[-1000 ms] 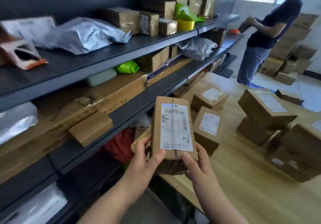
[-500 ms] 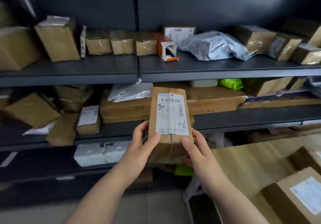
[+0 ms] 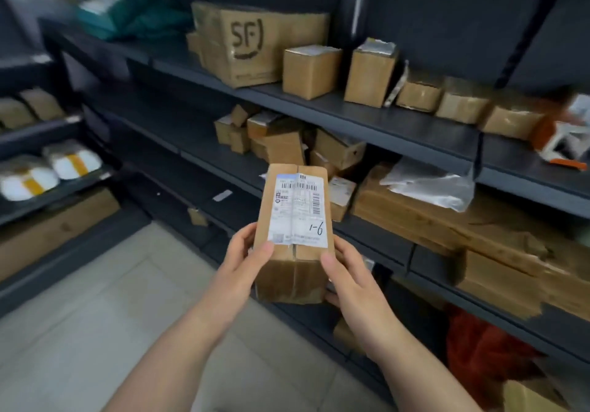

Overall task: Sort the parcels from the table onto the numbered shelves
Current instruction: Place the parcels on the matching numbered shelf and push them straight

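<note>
Parcel: a brown taped carton [image 3: 295, 271] is held upright in the air before the dark shelf rack [image 3: 399, 138], level with its middle shelves and touching none.
Label: a white shipping label [image 3: 298, 210] with barcodes is stuck on the face turned to the camera; "1-6" is handwritten at its lower right.
Left hand [image 3: 245, 261]: the carton's lower left edge is gripped, thumb laid at the label's corner, fingers curled behind.
Right hand [image 3: 348, 280]: the lower right edge is gripped, thumb pressed on the front, fingers curled beneath.
Upper shelf: a large carton marked "SF" [image 3: 252, 44] is set beside a row of small cartons [image 3: 311, 71]; a dark bottle [image 3: 354, 12] is stood behind.
Middle shelf: a grey mailer bag [image 3: 431, 184] is laid on a long flat carton [image 3: 447, 223].
Floor [image 3: 95, 331]: pale tiles are seen.
</note>
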A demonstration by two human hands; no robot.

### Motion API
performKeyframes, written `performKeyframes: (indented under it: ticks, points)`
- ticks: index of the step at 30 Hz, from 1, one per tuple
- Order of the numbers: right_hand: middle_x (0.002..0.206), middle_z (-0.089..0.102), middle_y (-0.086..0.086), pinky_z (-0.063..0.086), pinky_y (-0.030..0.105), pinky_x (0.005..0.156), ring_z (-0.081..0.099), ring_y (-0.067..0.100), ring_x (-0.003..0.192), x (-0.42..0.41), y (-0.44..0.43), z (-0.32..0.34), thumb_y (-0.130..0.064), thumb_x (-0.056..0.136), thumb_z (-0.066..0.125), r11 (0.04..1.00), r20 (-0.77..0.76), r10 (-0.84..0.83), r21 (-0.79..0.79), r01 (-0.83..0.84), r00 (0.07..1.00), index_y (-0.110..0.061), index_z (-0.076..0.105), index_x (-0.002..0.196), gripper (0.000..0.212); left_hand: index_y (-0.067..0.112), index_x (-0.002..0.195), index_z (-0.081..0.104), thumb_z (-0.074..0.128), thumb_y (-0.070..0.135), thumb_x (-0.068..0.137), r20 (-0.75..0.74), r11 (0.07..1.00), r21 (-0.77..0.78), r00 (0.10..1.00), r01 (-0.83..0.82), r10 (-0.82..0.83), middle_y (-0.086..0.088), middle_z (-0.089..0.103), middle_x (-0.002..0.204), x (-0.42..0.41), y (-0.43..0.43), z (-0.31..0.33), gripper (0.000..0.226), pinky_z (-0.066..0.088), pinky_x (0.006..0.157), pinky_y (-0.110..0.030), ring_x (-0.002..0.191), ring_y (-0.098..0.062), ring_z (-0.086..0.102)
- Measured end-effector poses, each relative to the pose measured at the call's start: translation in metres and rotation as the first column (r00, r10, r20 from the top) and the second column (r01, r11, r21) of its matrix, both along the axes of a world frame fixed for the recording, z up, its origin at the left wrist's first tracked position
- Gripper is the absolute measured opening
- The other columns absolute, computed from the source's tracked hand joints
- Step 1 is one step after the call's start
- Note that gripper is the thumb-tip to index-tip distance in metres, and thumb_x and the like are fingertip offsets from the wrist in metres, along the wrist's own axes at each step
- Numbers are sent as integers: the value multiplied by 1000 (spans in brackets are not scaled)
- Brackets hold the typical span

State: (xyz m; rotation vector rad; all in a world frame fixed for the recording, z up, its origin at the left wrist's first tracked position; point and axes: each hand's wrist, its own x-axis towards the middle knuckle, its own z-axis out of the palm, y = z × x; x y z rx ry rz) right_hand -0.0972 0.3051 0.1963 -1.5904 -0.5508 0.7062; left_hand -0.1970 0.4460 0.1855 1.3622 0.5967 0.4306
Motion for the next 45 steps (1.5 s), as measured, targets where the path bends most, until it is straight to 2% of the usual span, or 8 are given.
performKeyframes:
  ticks: [7, 12, 17, 19, 24, 35, 41, 45]
  points:
    - [121, 62, -19, 48, 39, 100, 60, 0, 110, -39, 144, 9, -64, 79, 60, 977, 5, 201, 65, -201, 980, -43, 50, 126, 51, 34, 131, 41, 55, 52, 70, 107, 973, 10, 967, -232, 229, 10, 56, 132, -64, 117, 8, 65, 47, 94, -31, 117, -10, 57]
    - [116, 60, -22, 50, 17, 79, 60, -15, 92, -78, 258, 16, -44, 93, 50, 948, 32, 305, 85, -306, 952, -50, 48, 112, 20, 35, 132, 42, 56, 54, 70, 125, 939, 47, 934, -341, 333, 12, 56, 130, -115, 215, 19, 66, 48, 90, -29, 116, -8, 56]
    - [119, 59, -19, 51, 26, 90, 59, -13, 95, -120, 355, 15, -45, 92, 50, 907, 25, 405, 113, -405, 914, -42, 47, 126, 34, 41, 122, 42, 54, 44, 85, 138, 883, 54, 879, -467, 457, 20, 55, 126, -167, 293, 24, 39, 50, 75, -15, 106, 3, 58]
    - [118, 60, -19, 52, 21, 83, 60, -13, 95, -135, 387, 15, -45, 92, 49, 883, 23, 456, 112, -456, 889, -42, 46, 126, 35, 39, 128, 41, 55, 48, 78, 132, 857, 69, 856, -511, 500, 20, 56, 125, -185, 316, 26, 52, 51, 69, -12, 102, 4, 60]
    - [105, 63, -27, 55, 25, 83, 62, -8, 97, -163, 467, 16, -41, 94, 50, 814, 11, 569, 130, -566, 822, -36, 50, 127, 34, 34, 140, 37, 57, 60, 64, 75, 785, 117, 794, -608, 603, 15, 53, 133, -226, 371, 31, 83, 49, 89, -27, 114, -6, 56]
    - [116, 63, -20, 51, 28, 93, 60, -1, 107, -180, 649, 11, -44, 95, 50, 694, 43, 710, 130, -708, 703, -39, 48, 129, 35, 37, 141, 32, 56, 61, 67, 30, 640, 146, 650, -754, 759, 13, 53, 133, -239, 513, 27, 81, 48, 99, -39, 114, -10, 56]
    - [115, 58, -29, 44, 2, 69, 53, -21, 97, -161, 744, 18, -39, 96, 48, 623, 57, 771, 132, -771, 634, -41, 45, 130, 34, 38, 141, 32, 60, 69, 68, 32, 570, 160, 582, -806, 813, 17, 52, 134, -221, 599, 25, 84, 44, 105, -45, 119, -9, 54]
    - [112, 60, -28, 43, 1, 66, 55, -21, 91, -156, 796, 18, -33, 98, 47, 565, 75, 812, 150, -811, 580, -41, 46, 130, 33, 39, 139, 34, 64, 73, 69, 35, 523, 149, 534, -839, 845, 18, 54, 131, -215, 646, 19, 83, 48, 101, -44, 114, -5, 57]
